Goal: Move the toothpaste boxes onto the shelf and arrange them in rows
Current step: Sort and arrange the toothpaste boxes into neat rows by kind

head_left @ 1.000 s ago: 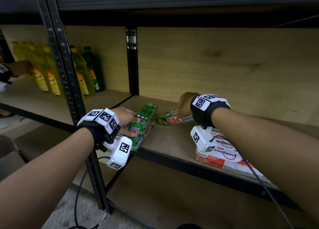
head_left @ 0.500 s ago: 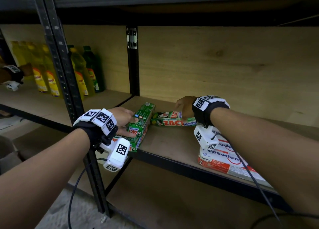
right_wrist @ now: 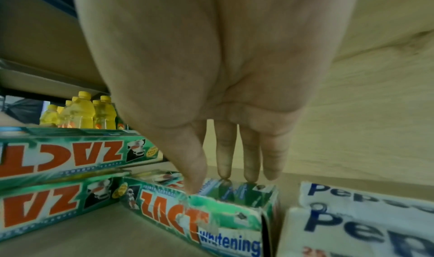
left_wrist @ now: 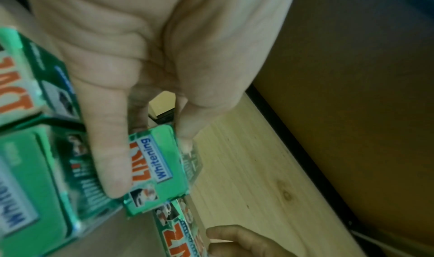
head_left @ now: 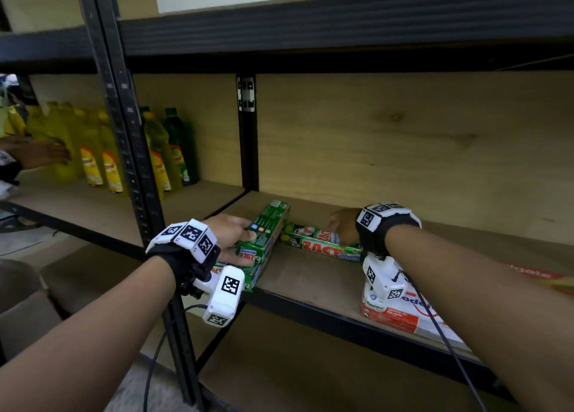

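Green ZACT toothpaste boxes are stacked (head_left: 267, 234) lengthwise at the left end of the wooden shelf (head_left: 310, 284). My left hand (head_left: 250, 243) rests on the stack; its thumb (left_wrist: 110, 159) and a finger pinch the near end of the top box (left_wrist: 152, 168). To the right, a green ZACT box (head_left: 320, 248) lies crosswise on the board. My right hand (head_left: 341, 228) holds its right end, thumb (right_wrist: 192, 183) on the near edge and straight fingers (right_wrist: 225, 168) on the far side of the box (right_wrist: 187, 216). Its left end meets the stack (right_wrist: 58, 153).
White and red Pepsodent boxes (head_left: 400, 315) lie at the shelf's front edge under my right wrist. A red box (head_left: 534, 275) lies further right. A black post (head_left: 130, 163) separates a bay of yellow bottles (head_left: 102, 163), where another person's hand (head_left: 40, 155) reaches.
My right hand has brought its green box down from a tilt to lie flat and crosswise. My left hand stays on the stack. The head view has tilted upward.
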